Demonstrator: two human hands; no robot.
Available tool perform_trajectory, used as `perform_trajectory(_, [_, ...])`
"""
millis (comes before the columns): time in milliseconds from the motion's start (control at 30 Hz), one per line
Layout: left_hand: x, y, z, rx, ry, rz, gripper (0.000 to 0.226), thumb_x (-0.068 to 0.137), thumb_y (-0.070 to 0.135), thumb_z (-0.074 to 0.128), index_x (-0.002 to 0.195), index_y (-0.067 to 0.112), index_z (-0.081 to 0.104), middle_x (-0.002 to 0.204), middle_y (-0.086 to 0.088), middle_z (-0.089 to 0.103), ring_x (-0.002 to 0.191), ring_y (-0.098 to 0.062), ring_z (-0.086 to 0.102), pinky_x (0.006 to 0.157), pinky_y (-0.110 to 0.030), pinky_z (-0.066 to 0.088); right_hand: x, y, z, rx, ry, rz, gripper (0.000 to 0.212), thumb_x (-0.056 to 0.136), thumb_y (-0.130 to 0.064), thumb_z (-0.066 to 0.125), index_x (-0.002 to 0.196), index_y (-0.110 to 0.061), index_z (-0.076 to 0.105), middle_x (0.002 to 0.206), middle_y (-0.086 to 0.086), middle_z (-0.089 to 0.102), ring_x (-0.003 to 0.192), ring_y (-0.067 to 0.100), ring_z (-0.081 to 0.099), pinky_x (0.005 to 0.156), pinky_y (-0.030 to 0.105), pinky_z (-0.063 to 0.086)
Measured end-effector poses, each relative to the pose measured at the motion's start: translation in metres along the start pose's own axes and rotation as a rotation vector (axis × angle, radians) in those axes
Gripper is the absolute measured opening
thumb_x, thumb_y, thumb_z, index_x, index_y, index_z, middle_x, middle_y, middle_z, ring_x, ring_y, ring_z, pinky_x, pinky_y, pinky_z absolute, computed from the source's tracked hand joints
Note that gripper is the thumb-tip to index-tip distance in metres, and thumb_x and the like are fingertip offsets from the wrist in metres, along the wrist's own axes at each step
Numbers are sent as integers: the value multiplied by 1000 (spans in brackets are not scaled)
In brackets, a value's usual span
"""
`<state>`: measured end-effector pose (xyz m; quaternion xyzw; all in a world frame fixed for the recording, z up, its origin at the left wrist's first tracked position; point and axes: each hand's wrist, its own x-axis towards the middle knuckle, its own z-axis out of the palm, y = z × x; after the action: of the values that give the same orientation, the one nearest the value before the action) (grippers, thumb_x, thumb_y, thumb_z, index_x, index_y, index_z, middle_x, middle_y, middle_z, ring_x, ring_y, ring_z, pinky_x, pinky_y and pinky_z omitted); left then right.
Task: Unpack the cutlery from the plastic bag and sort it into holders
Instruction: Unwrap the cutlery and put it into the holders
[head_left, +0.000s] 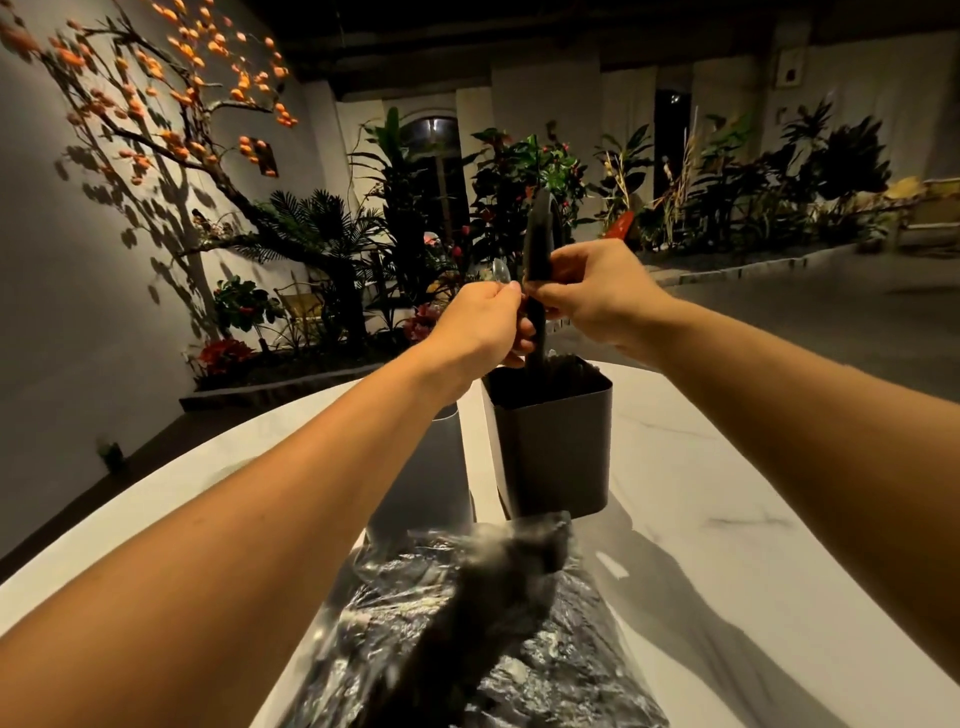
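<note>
Black, stiff and probably light, the plastic knife (537, 249) stands pinched at mid-handle by both the right hand (597, 296) and left hand (483, 322), directly above the dark square holder (553, 441).

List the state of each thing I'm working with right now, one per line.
Left hand: pinching a clear spoon.
Right hand: gripping a black utensil, upright above the holder.
Black square holder: upright, open.
Grey holder: upright.
Plastic bag: crumpled on the table.
</note>
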<state>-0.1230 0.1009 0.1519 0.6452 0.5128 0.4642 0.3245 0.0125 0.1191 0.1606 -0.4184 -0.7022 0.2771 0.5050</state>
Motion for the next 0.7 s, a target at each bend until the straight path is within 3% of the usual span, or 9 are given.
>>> perform_trajectory(133, [10,-22,0,138,-67,-118,36,110,26,30,111,6,60,85,-7,62,70,-18,59,57,-24,49,7,31,11,-85,-72,169,20,89,-15,70,108,-8,70,97,6,72,89,17,70,80,30,60])
perform_trajectory(267, [17,-39,-1,185,-14,-198,37,108,23,33,112,1,62,81,-7,66,66,-19,56,56,-27,43,9,53,14,-275,-177,258,44,82,-22,78,122,-8,66,106,6,71,85,15,69,69,24,58])
perform_trajectory(400, [21,-46,-5,152,30,-210,38,108,23,32,110,2,64,84,-9,65,66,-18,52,54,-26,39,12,56,7,-309,37,182,25,94,-16,65,119,-16,70,111,6,70,90,17,67,76,28,59])
perform_trajectory(533, [16,-46,-6,178,52,-143,41,109,28,30,108,8,66,83,-6,63,69,-18,53,55,-27,39,6,49,5,-274,41,165,22,95,-9,57,100,-22,74,101,4,71,89,18,67,82,38,60])
perform_trajectory(700, [-5,-32,-20,101,-20,-89,42,110,34,31,107,11,67,81,-5,56,66,-15,50,59,-27,41,-10,23,9,-108,-22,119,14,98,-18,58,98,-23,71,97,4,70,81,15,62,62,26,49])
